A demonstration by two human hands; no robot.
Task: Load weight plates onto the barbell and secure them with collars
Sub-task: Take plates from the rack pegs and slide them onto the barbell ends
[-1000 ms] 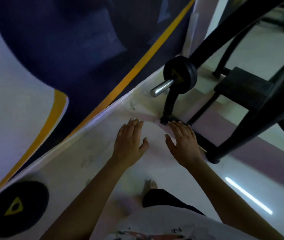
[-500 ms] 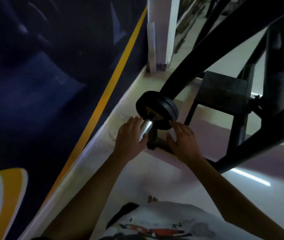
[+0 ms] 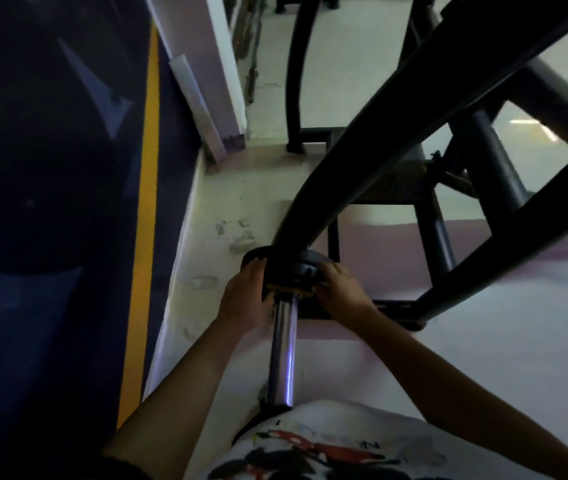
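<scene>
Overhead, black frame tube (image 3: pixel 362 161) crosses weight plate (image 3: pixel 293 271); both hands grip it.

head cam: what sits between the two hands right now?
In the head view, the black weight plate on the chrome sleeve lies between the left hand and right hand; each hand grips one edge of it.

There is a single view, from a camera worn on the person's head. It looks steeply down and forward, close over the chrome bar sleeve (image 3: pixel 284 344) that runs up the middle of the frame. The white shirt (image 3: pixel 327 445) fills the bottom edge, the black machine frame (image 3: pixel 414 109) crosses above, and the wide lens bends the edges.
</scene>
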